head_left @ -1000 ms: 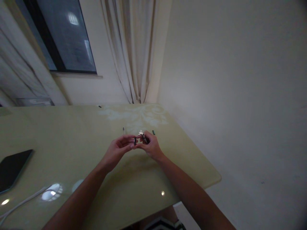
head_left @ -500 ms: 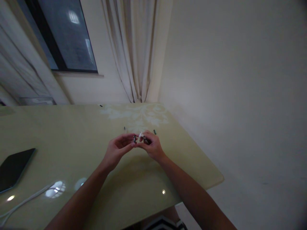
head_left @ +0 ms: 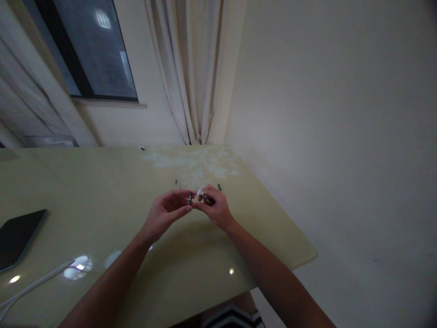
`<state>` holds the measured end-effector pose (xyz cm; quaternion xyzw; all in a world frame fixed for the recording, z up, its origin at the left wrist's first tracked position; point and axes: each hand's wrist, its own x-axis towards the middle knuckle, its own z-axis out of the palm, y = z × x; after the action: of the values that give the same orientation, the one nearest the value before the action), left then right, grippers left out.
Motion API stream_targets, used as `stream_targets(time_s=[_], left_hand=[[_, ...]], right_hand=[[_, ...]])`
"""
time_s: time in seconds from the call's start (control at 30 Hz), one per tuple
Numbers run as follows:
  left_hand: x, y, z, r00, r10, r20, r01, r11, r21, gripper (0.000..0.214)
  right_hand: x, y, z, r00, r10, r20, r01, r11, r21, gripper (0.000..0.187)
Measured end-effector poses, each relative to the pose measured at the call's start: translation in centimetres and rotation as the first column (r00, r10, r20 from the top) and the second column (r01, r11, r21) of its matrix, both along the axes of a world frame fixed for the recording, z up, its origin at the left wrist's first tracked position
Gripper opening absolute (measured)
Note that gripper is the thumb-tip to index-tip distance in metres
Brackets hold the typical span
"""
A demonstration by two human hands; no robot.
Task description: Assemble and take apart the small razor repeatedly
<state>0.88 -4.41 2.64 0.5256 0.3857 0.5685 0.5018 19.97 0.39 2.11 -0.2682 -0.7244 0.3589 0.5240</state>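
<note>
My left hand (head_left: 167, 210) pinches a small dark flat piece (head_left: 190, 199) upright between thumb and fingers. Close against it on the right, my right hand (head_left: 216, 206) is closed around a slim dark tool with a light metal tip (head_left: 205, 197), whose kind I cannot make out. A small white piece (head_left: 199, 192) shows between the two hands, by the right fingers. The hands are held just above the table, fingertips nearly touching. Behind them lie a small dark green piece (head_left: 220, 187) and a thin light stick with a dark end (head_left: 176, 183).
The glossy yellowish table (head_left: 273, 241) ends at a rounded corner on the right, beside the wall. A black tablet-like slab (head_left: 20, 237) and white cables (head_left: 37, 282) lie at left. A tiny dark piece (head_left: 142, 149) is at the far edge, near the curtain (head_left: 191, 68).
The view has shifted slightly. Both hands keep almost the same pose; the dark piece in my left hand appears turned a little, more edge-on.
</note>
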Motion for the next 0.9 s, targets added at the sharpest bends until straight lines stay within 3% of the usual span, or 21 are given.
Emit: stream_targets(time_s=[0.17,0.3,0.53,0.7,0.8,0.9], left_hand=[[-0.3,0.2,-0.5,1.000,-0.019,-0.022,0.019,0.999,0.031,0.041],[-0.7,0.5,-1.1,0.997,0.072,-0.010,-0.071,0.995,0.073,0.039],[-0.9,0.9,-1.4,0.990,0.134,0.035,-0.135,0.989,0.057,0.049],[-1.1,1.2,-1.5,0.994,0.103,0.036,-0.103,0.995,-0.012,0.049],[-1.0,1.3,-1.5,0.994,0.089,0.069,-0.087,0.996,-0.030,0.047],[-0.9,1.2,-1.4,0.995,0.061,0.084,-0.059,0.998,-0.029,0.045]], right_hand=[[0.0,0.1,-0.2,0.999,-0.024,0.028,0.023,0.999,0.030,0.042],[-0.1,0.1,-0.4,0.999,-0.022,0.033,0.022,1.000,0.018,0.047],[-0.1,0.1,-0.2,0.996,0.087,-0.013,-0.087,0.994,-0.065,0.045],[0.0,0.2,-0.4,0.960,0.252,-0.122,-0.279,0.906,-0.319,0.048],[0.0,0.2,-0.5,0.936,0.307,-0.175,-0.352,0.852,-0.388,0.045],[0.1,0.1,-0.3,0.929,0.333,-0.159,-0.369,0.833,-0.413,0.045]])
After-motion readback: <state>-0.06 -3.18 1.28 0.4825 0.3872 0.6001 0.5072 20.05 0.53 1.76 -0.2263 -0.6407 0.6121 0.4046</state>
